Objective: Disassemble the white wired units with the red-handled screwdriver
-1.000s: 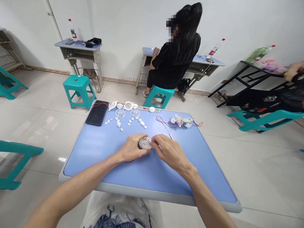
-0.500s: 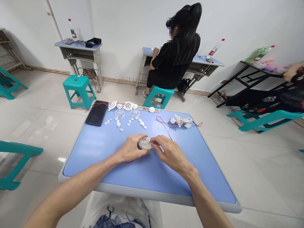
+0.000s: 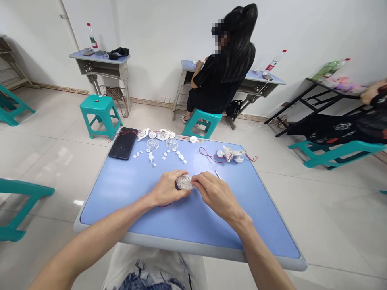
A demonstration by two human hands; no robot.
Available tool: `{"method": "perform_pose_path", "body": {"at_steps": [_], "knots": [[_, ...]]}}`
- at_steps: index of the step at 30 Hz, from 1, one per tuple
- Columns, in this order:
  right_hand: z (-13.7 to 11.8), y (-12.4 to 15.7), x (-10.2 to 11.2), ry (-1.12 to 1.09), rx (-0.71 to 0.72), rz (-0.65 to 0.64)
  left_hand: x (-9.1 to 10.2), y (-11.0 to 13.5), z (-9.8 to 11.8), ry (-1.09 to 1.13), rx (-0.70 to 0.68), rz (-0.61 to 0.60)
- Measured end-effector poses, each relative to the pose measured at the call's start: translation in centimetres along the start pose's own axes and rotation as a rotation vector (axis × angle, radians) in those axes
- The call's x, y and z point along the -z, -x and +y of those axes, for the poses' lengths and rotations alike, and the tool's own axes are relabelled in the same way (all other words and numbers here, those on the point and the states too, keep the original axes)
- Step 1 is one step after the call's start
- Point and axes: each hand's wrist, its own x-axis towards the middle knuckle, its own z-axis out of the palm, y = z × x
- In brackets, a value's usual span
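Your left hand (image 3: 169, 188) and right hand (image 3: 216, 197), together, clamped on a round plastic part (image 3: 184, 182).
Left cups its side; right pinches its edge.

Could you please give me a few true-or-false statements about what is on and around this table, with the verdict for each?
Both the person's left hand and right hand are on a round clear plastic part above the blue table. True.

A black rectangular smartphone lies at the table's far right corner. False: it lies at the far left corner.

A thin red wire loops beside white plastic parts on the far side of the table. True.

The seated co-worker in black faces the camera. False: the co-worker's back is mostly turned, towards a desk by the wall.
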Motion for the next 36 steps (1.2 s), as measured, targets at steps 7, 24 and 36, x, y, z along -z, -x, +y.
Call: {"method": "perform_pose_path", "body": {"at_steps": [7, 24, 36], "knots": [[0.11, 0.34, 0.26, -0.082, -0.04, -0.031, 0.08, -0.02, 0.09, -0.002, -0.003, -0.009], [-0.16, -0.07, -0.03, 0.109, 0.036, 0.037, 0.01, -0.03, 0.06, 0.006, -0.004, -0.002], [-0.24, -0.02, 0.35, -0.044, 0.05, 0.017, 0.01, -0.01, 0.1, -0.006, 0.004, -0.007]]}}
